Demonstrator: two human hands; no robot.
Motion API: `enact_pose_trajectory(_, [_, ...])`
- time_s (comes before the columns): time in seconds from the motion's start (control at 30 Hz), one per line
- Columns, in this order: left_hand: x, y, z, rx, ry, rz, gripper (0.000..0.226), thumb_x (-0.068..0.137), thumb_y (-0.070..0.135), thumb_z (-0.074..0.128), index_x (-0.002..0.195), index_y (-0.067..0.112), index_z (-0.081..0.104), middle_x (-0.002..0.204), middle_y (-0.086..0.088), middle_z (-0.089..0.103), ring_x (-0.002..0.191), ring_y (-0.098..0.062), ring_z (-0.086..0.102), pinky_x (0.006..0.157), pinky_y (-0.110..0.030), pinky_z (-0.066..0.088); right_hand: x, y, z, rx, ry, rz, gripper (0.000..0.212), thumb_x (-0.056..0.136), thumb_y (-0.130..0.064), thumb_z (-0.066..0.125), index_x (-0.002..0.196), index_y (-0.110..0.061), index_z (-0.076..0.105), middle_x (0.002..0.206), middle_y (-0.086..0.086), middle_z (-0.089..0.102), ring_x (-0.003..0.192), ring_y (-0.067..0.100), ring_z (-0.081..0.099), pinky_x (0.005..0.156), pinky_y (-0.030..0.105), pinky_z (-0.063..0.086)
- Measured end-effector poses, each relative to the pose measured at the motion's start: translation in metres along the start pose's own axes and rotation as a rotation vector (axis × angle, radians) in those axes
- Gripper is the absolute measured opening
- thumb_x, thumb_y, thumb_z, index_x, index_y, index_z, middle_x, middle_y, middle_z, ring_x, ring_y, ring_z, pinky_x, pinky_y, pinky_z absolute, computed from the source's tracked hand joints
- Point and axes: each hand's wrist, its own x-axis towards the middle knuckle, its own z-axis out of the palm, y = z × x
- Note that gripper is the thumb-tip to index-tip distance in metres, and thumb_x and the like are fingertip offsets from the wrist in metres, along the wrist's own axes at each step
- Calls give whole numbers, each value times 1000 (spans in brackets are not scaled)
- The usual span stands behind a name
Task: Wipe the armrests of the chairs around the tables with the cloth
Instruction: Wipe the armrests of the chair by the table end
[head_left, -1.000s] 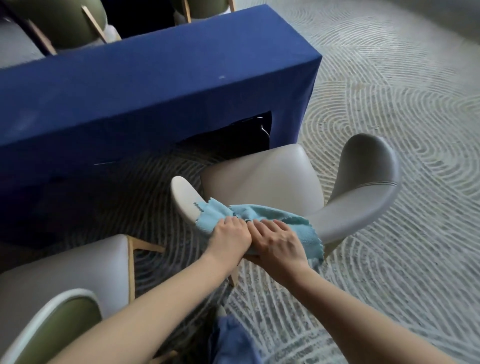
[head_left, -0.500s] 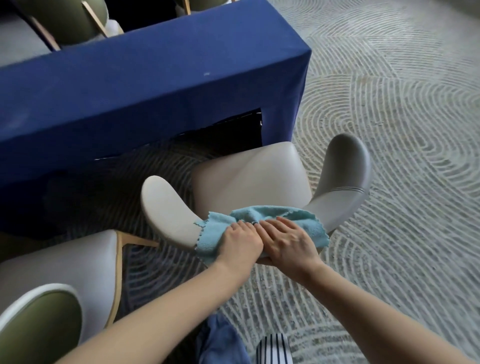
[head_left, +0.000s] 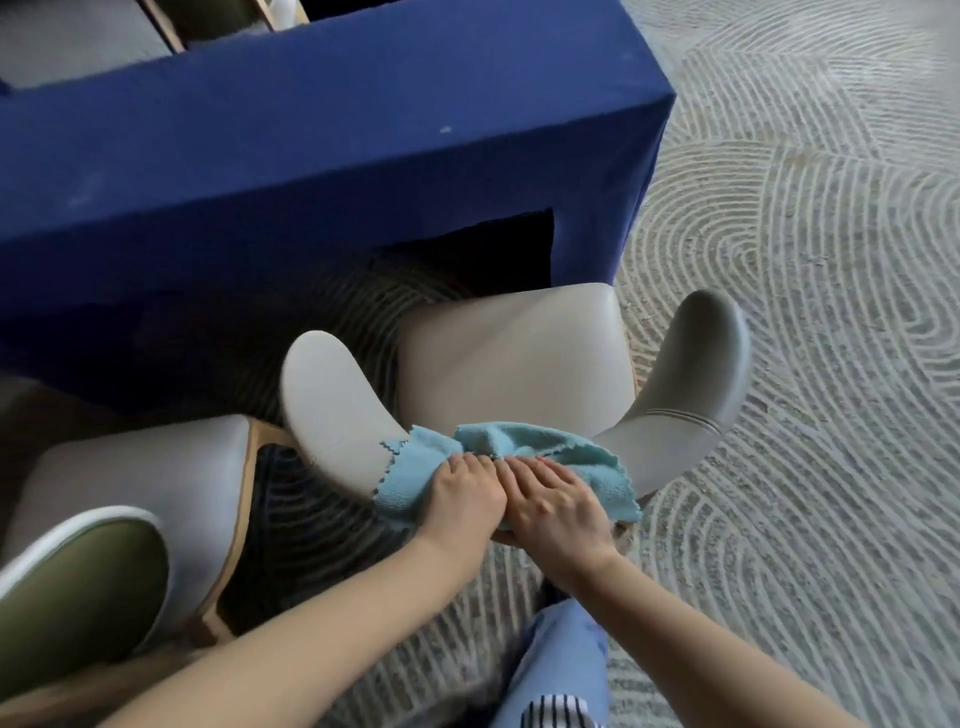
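A grey padded chair (head_left: 514, 358) stands in front of me, facing the blue table. Its curved back runs into a left armrest (head_left: 332, 405) and a right armrest (head_left: 701, 364). A light blue cloth (head_left: 498, 441) lies draped over the top of the chair back between the two armrests. My left hand (head_left: 462, 493) presses on the cloth's left part with curled fingers. My right hand (head_left: 550, 499) lies beside it, touching it, fingers flat on the cloth's right part. Both armrest tips are bare.
A table draped in dark blue fabric (head_left: 311, 145) stands just beyond the chair. A second chair with a green back (head_left: 78, 597) and a wooden frame sits at the lower left. Patterned grey carpet (head_left: 805, 260) spreads to the right. My leg (head_left: 556, 670) is below.
The cloth and both hands have slid from the left armrest toward the middle of the chair back, uncovering the left armrest. The view has shifted a little.
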Motion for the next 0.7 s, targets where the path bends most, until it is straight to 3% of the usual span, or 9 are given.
enact_pose_trajectory(0.1, [-2,1,3,-29,-25,-47,45,32,11,92,69,-2,70,63,-15,65,58,-26,65,57,-29,55,-1,0,2,33,-33,0,57,84,-53,42,103,-9,73,98,2,73,91,16,70,85,28,54])
enact_pose_trajectory(0.23, [-3,-1,4,-15,-40,-61,49,32,8,90,76,-4,72,69,-16,68,65,-27,67,62,-31,58,1,5,2,71,-32,-31,48,87,-46,46,101,-8,72,93,4,72,85,17,69,80,27,56])
enact_pose_trajectory(0.33, [-4,2,-3,10,-18,-48,38,39,6,86,74,2,71,65,-11,64,60,-24,62,57,-29,55,0,14,-1,103,-44,-107,34,89,-41,55,96,-11,69,84,1,66,76,17,65,70,30,55])
enact_pose_trajectory(0.43, [-4,6,-6,5,-5,-60,35,40,6,83,72,5,69,64,-9,61,58,-22,60,56,-28,53,1,21,-2,126,-59,-133,35,95,-41,46,90,-13,67,78,0,62,69,17,61,63,31,53])
enact_pose_trajectory(0.7, [10,50,-2,60,16,-144,15,65,0,64,79,0,69,72,-14,65,66,-27,63,62,-32,55,-14,68,-14,185,-139,-211,38,97,-44,48,95,-10,66,85,3,64,75,22,63,65,34,53])
